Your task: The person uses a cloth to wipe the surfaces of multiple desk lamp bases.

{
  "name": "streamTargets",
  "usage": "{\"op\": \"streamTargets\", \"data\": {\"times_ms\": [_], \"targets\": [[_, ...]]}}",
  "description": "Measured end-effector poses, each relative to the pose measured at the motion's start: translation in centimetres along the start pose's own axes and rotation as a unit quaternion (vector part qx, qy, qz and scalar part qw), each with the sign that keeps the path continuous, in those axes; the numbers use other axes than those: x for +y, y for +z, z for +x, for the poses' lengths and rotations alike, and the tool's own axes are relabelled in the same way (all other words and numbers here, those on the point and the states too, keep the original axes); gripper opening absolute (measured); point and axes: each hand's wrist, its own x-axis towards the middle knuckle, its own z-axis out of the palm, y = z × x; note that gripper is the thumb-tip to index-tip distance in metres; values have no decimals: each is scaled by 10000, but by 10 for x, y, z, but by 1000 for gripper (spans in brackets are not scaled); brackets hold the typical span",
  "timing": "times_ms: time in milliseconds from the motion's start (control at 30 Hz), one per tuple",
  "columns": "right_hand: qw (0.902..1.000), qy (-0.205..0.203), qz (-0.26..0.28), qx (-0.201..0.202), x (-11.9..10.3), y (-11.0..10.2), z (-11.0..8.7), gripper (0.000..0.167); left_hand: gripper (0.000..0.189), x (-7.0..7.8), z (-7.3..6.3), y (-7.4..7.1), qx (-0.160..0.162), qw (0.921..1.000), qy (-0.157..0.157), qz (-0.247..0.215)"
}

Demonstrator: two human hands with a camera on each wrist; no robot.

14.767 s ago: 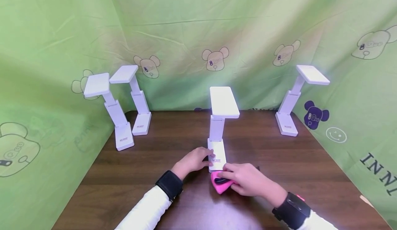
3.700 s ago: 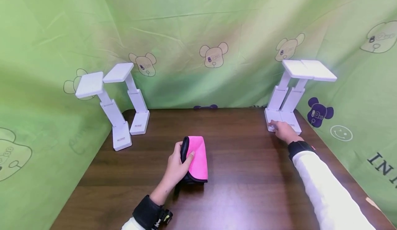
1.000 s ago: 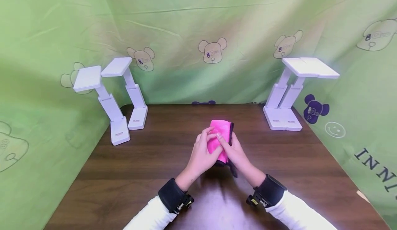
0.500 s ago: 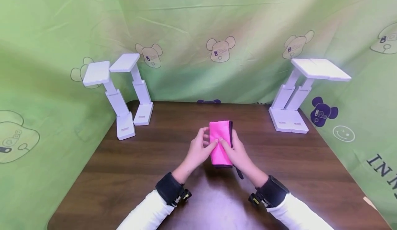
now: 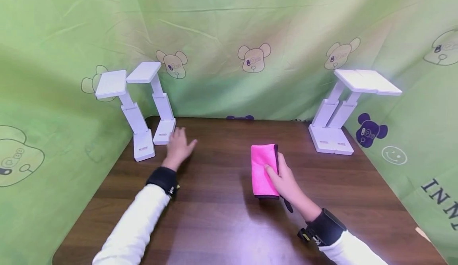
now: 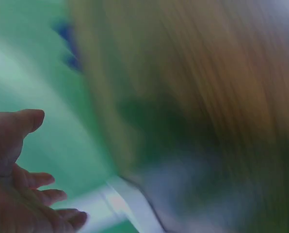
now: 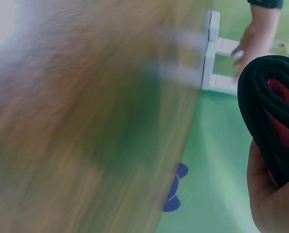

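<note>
In the head view my right hand [image 5: 286,179] grips a folded pink cloth [image 5: 264,171] with black edging, thumb on top, above the middle of the table. The right wrist view shows the cloth's rolled layers [image 7: 275,107] from the side. My left hand [image 5: 177,147] is stretched out to the left with fingers spread, holding nothing. Its fingertips are right by the base of the rear left white desk lamp [image 5: 164,132]. The left wrist view shows the same hand [image 6: 23,179] with fingers apart, a white lamp part [image 6: 135,206] beyond them.
Another white desk lamp [image 5: 144,146] stands in front of the rear left one. Two more white lamps [image 5: 330,138] stand side by side at the back right, heads overlapping in view. A green printed curtain [image 5: 214,90] surrounds the brown wooden table [image 5: 214,225].
My left hand has let go of the cloth and moved left to the rear lamp's base. The right hand keeps the cloth, shifted slightly right. Earlier, the middle lamp went to the back right.
</note>
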Motion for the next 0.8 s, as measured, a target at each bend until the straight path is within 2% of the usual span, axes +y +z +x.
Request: {"op": "streamTargets", "data": {"times_ms": [67,133,200,267,367,533,700,800], "targets": [[10000,54,23,-28,2,-3,-2,57,81,-26,13,-5,-117,9978,-334,568],[9999,90,55,-66,2,-5,-4,58,79,-46,20,-8,-288,9938,-524,939],[9999,92,88,-100,3,-7,-5,59,74,-59,23,-9,-446,9904,-643,1139],[9998,66,120,-132,3,-8,-6,59,70,-66,24,-8,-525,9884,-660,1261],[9998,21,131,-126,5,-8,-6,56,65,-72,24,-5,-461,9899,-625,1189],[9999,26,87,-92,8,-8,-7,54,54,-73,26,0,-205,9940,-494,957],[9999,-7,2,-113,9,-12,-9,53,38,-66,26,5,-281,9937,-406,1007],[9999,-70,-72,-66,9,-15,-9,52,34,-56,22,7,-295,9928,-300,1122]]}}
